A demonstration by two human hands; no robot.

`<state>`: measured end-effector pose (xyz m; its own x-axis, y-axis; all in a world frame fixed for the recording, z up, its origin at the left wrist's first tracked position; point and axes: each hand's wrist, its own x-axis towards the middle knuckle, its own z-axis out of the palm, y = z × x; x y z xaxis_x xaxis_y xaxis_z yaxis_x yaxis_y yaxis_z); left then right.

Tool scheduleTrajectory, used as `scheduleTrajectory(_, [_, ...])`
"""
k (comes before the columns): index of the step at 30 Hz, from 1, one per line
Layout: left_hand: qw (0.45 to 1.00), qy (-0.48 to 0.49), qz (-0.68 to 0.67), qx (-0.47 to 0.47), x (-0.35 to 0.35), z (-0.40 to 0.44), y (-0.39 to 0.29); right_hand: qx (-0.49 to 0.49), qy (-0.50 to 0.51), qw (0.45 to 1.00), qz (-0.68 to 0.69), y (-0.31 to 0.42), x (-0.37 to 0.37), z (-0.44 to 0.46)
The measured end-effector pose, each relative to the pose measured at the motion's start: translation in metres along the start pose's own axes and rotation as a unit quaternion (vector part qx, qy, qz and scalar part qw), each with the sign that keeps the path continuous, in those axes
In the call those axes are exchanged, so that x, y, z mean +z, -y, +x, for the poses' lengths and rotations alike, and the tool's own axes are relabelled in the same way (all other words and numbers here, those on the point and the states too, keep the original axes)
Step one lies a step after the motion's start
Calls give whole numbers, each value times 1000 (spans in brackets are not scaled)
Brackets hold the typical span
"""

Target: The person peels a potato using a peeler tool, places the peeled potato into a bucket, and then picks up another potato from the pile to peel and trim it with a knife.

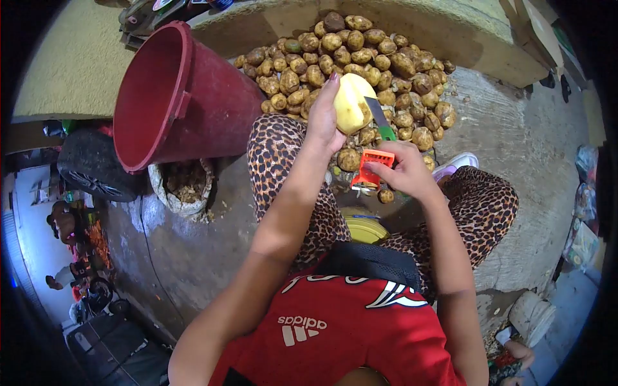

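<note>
My left hand is closed around a large, pale yellow peeled potato, its thumb up along the side. In my right hand are two tools. One is a knife with a green handle, its blade lying against the right side of the potato. The other is an orange peeler, pinched under my thumb. Just beyond both hands spreads a big heap of unpeeled potatoes, brown and dirt-stained.
A large red bucket lies tilted at the left of the heap. Below it stands a white sack of scraps. Between my legs is a yellow round container. A low wall backs the heap. Other people are far left.
</note>
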<state>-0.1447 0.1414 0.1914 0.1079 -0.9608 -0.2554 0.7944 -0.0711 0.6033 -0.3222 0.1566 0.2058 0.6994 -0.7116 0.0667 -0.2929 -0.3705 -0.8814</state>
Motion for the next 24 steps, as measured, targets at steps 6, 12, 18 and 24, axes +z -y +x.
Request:
scheduleTrajectory(6, [998,9,61,13,-2,0,-3,16,38,999,15,-2,0,-1])
scheduleTrajectory(12, [999,-4,50,-2,-1,-1,1,50,21,994,100,0,18,-2])
scheduleTrajectory(18, [999,-16,30,7,-5,-1,3,26,21,988,150,-12,28,0])
scheduleTrajectory(24, [998,-10,57,9,-6,1,-3,34,70,977,199,-6,20,0])
